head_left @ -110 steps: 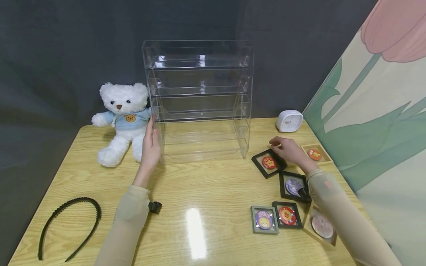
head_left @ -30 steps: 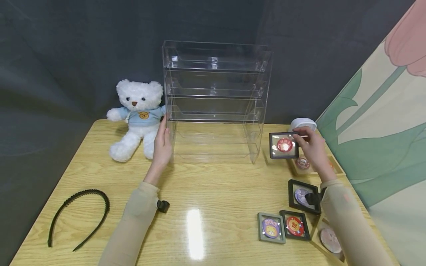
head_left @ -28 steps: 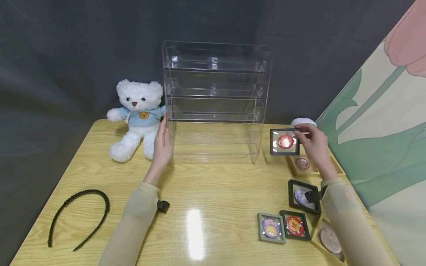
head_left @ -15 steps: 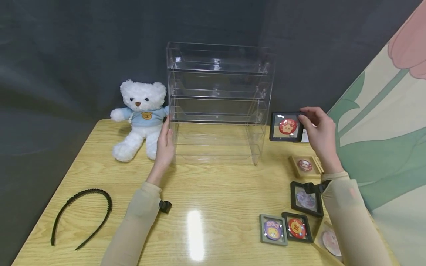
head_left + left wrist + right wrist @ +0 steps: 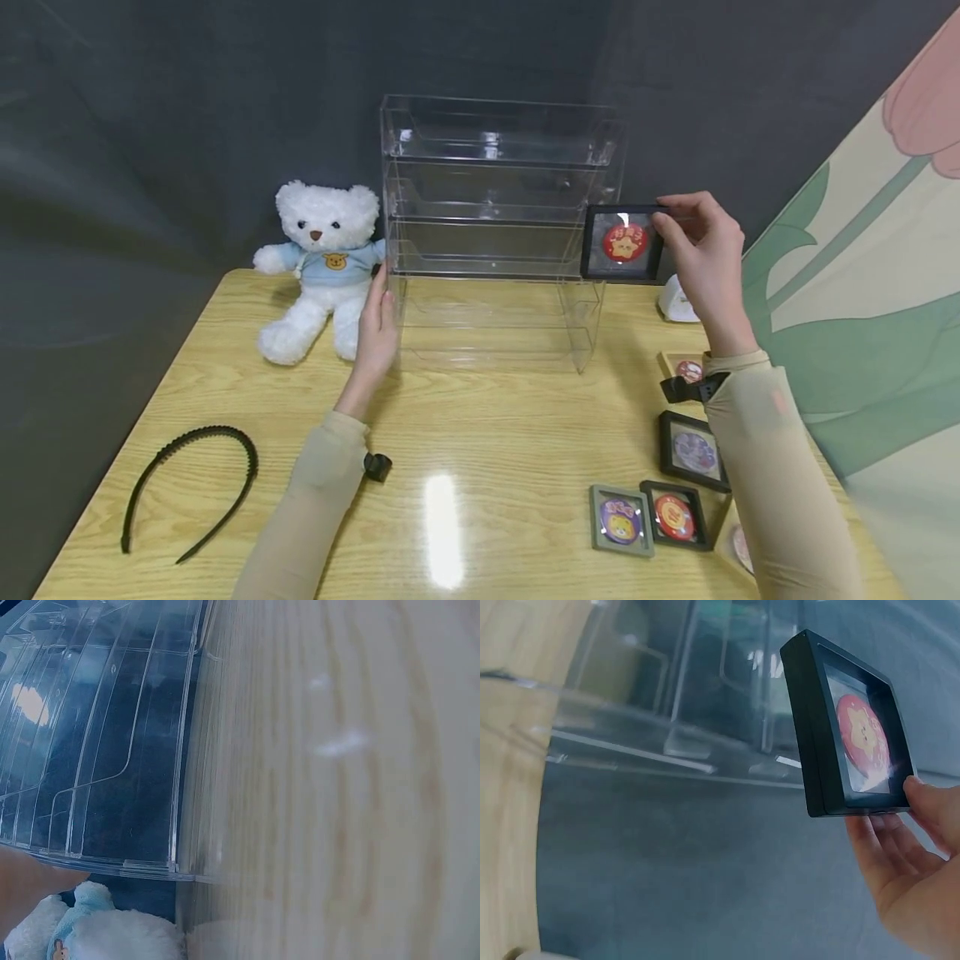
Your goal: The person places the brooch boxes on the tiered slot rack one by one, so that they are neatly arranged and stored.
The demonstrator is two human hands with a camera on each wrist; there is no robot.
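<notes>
One clear rack (image 5: 495,233), one raised frame (image 5: 622,243) (five more lying), two hands

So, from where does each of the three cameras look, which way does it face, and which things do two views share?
Head: above the table, facing forward and down; both sleeved arms, left hand, right hand show.
Left wrist: low beside the clear shelf rack, facing it; a bit of skin shows.
Right wrist: below the black framed badge, facing the rack; fingers show.
Shared: head and right wrist show the frame; all show the rack.
</notes>
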